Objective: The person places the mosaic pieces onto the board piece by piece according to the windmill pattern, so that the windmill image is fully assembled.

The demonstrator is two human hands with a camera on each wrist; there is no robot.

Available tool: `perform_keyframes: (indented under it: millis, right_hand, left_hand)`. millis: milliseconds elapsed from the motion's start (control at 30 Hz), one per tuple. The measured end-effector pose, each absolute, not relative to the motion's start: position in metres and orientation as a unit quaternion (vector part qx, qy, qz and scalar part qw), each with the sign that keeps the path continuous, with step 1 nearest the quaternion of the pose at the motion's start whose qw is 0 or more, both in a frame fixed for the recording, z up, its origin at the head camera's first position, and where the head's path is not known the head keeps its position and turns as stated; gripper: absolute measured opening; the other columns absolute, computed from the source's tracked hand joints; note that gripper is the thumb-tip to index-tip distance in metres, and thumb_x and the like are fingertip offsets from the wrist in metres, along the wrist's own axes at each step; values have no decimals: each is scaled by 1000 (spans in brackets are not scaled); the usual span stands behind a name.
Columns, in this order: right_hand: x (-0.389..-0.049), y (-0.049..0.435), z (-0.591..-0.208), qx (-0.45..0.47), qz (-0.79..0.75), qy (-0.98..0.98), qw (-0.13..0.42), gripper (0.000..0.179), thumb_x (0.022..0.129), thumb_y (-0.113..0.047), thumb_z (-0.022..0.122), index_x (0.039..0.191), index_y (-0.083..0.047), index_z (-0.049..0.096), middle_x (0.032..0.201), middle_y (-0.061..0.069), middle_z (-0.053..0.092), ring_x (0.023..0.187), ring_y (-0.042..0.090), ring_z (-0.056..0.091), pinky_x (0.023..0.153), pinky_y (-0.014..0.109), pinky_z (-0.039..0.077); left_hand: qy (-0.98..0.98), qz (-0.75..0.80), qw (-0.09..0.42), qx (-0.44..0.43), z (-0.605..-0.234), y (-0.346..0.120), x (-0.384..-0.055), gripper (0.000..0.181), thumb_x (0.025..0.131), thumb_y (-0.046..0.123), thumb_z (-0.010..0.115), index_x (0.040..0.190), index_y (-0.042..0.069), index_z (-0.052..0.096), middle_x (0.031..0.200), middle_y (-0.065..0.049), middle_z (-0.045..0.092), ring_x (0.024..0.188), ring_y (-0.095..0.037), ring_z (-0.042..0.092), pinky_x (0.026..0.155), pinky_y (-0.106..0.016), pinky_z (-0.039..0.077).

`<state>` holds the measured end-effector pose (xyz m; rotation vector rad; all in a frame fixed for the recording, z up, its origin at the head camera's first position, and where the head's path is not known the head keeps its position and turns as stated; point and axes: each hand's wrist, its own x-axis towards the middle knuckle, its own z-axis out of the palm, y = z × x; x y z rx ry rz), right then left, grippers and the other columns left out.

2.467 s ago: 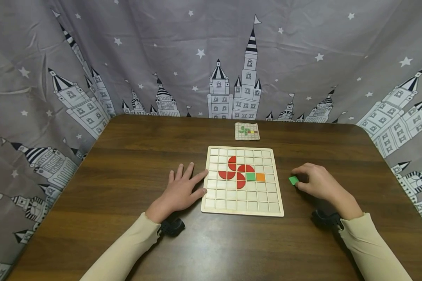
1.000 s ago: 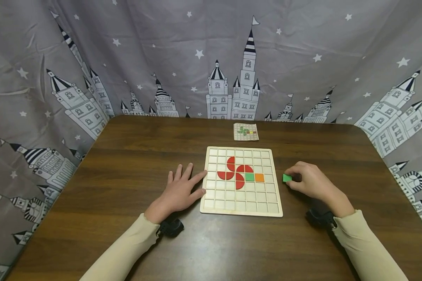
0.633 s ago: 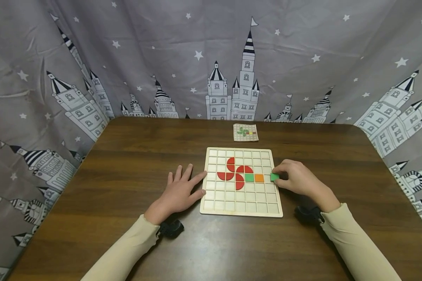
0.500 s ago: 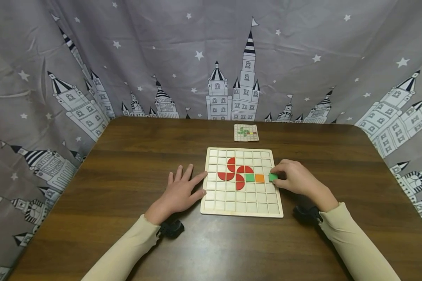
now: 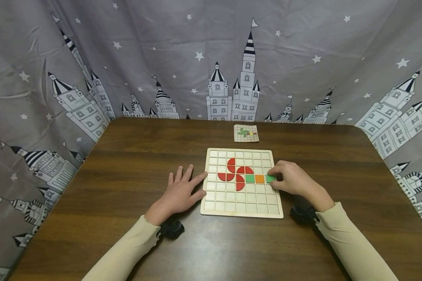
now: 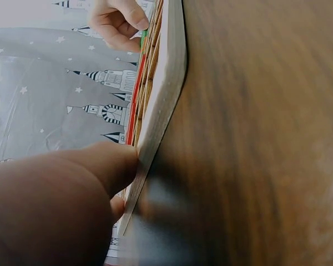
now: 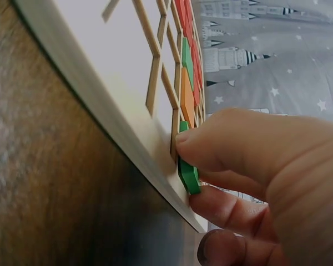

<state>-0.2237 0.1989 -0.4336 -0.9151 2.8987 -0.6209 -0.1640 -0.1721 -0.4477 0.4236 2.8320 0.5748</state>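
A pale wooden grid board (image 5: 240, 215) lies on the table. Red rounded tiles (image 5: 226, 177) form a pinwheel on it, followed rightward by a green square tile (image 5: 249, 178) and an orange square tile (image 5: 260, 178). My right hand (image 5: 295, 180) pinches a second green square tile (image 7: 190, 176) between thumb and fingers at the cell right of the orange one, the tile slightly tilted in the right wrist view. My left hand (image 5: 177, 195) lies flat with spread fingers, its thumb and index fingertips at the board's left edge.
A small pattern card (image 5: 246, 133) with a green pinwheel and a short coloured row lies behind the board. The brown wooden table (image 5: 144, 148) reaches back to a grey curtain (image 5: 183, 35) printed with castles and stars.
My right hand has carried the green square tile leftward from the table beside the board, over the right rim, to the cell beside the orange tile. The left hand has stayed in place.
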Motion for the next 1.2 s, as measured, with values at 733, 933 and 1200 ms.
perform_keyframes:
  millis: [733, 933, 1200]
  right_hand:
    - [-218, 196, -436, -283, -202, 938, 17, 26, 79, -11, 80, 104, -4, 79, 91, 4, 67, 76, 13, 52, 71, 32, 48]
    - [-217, 198, -434, -278, -198, 940, 21, 27, 80, -13, 80, 106, -4, 78, 92, 4, 67, 77, 13, 52, 71, 32, 47]
    - [-216, 210, -434, -260, -208, 943, 9, 29, 83, -19, 81, 108, -4, 78, 98, 7, 71, 83, 17, 61, 75, 38, 52]
  left_hand:
    - [965, 190, 97, 153, -451, -174, -161, 60, 104, 44, 54, 159, 25, 39, 169, -26, 16, 154, -57, 5, 116, -79, 7]
    - [964, 195, 95, 153, -450, -173, -160, 61, 104, 44, 55, 159, 25, 39, 169, -26, 16, 154, -57, 5, 116, -79, 6]
    - [959, 209, 114, 153, -441, -180, -166, 61, 104, 44, 53, 159, 23, 39, 168, -26, 19, 154, -57, 8, 117, -78, 7]
